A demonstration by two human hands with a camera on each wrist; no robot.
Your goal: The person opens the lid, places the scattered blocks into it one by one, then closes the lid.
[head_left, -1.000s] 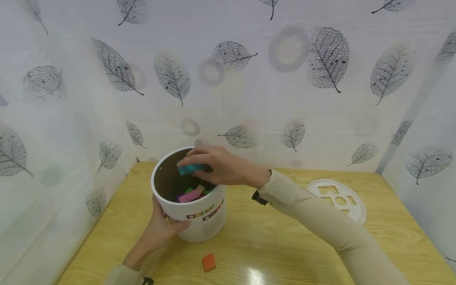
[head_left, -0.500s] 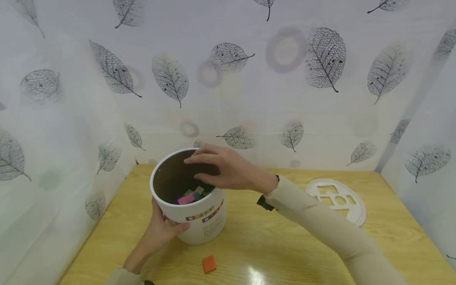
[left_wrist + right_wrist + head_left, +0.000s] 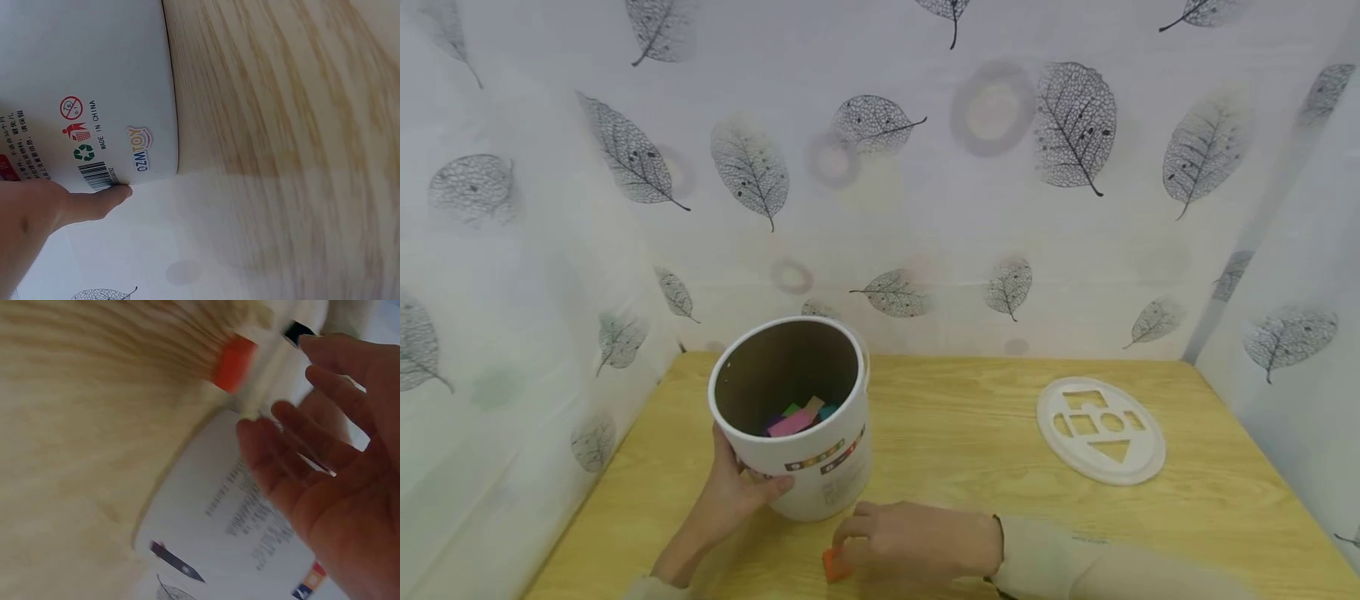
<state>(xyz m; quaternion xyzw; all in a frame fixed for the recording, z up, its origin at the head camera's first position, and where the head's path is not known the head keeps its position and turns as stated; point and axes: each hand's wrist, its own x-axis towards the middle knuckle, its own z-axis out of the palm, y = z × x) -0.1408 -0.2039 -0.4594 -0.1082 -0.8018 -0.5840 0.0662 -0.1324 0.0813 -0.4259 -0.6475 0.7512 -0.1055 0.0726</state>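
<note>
A white cylindrical bucket (image 3: 842,467) stands on the wooden table at left of centre in the head view, its mouth tilted toward me. Pink, green, purple, tan and blue blocks (image 3: 792,423) lie at its bottom. My left hand (image 3: 722,500) grips the bucket's left side, thumb on the front; the left wrist view shows fingers (image 3: 94,205) against its printed wall. An orange block (image 3: 833,567) rests on the table in front of the bucket. My right hand (image 3: 917,540) is right beside that block, and in the right wrist view its loosely bent fingers are apart from the block.
A round white lid (image 3: 1101,433) with cut-out shapes lies at the right of the wooden table (image 3: 970,450). Behind and at both sides hangs a pale curtain (image 3: 880,217) printed with leaves.
My right hand let a blue block go into the bucket, then moved out and down to the orange block. My left hand stays on the bucket.
</note>
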